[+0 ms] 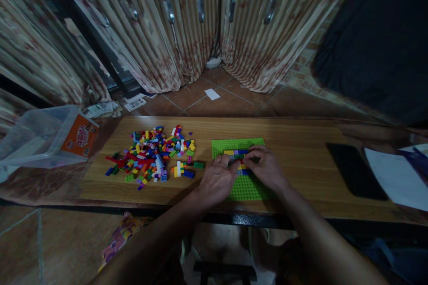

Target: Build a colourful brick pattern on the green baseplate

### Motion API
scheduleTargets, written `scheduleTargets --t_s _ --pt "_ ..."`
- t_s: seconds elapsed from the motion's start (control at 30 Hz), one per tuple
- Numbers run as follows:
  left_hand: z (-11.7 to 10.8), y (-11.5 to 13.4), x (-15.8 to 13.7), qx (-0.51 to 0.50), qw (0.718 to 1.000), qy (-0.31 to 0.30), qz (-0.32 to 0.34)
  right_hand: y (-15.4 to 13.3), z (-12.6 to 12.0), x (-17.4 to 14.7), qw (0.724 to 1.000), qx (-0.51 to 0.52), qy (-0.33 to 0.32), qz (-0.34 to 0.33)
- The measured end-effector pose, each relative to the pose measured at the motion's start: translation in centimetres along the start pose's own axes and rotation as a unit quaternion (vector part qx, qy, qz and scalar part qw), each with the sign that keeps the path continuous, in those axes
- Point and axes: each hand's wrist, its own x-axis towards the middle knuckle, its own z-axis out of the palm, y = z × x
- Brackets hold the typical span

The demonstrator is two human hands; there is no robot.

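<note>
Flanking bricks [237, 152] on the green baseplate [246, 190], my left hand [219, 178] and right hand [266, 168] curl; I cannot tell what is gripped.

Bricks [145, 161] left, baseplate [245, 190] central (on table [304, 156])

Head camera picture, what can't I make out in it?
In the head view:
Green baseplate, left edge: partly hidden by the left hand.
Any brick under the right hand: too small and dark.
White sheet: cut off by the right edge.
Orange label, fine print: too small.
</note>
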Motion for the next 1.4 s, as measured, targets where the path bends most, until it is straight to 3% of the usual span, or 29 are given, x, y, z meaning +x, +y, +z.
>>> scheduleTargets --t_s 0.63,1.0,1.4 --pt "0.3 1.0 0.0 0.01 0.999 0.017 -0.036 -0.1 0.3 0.0 1.0 0.012 -0.013 0.018" --pt "0.2 1.4 -0.3 0.013 0.999 0.021 -0.043 0.5 0.4 -0.2 0.999 -0.018 -0.02 -0.018" --pt "-0.1 0.1 -0.8 -0.021 0.998 0.059 -0.023 0.7 -0.4 -0.1 0.996 -0.066 -0.056 -0.015"
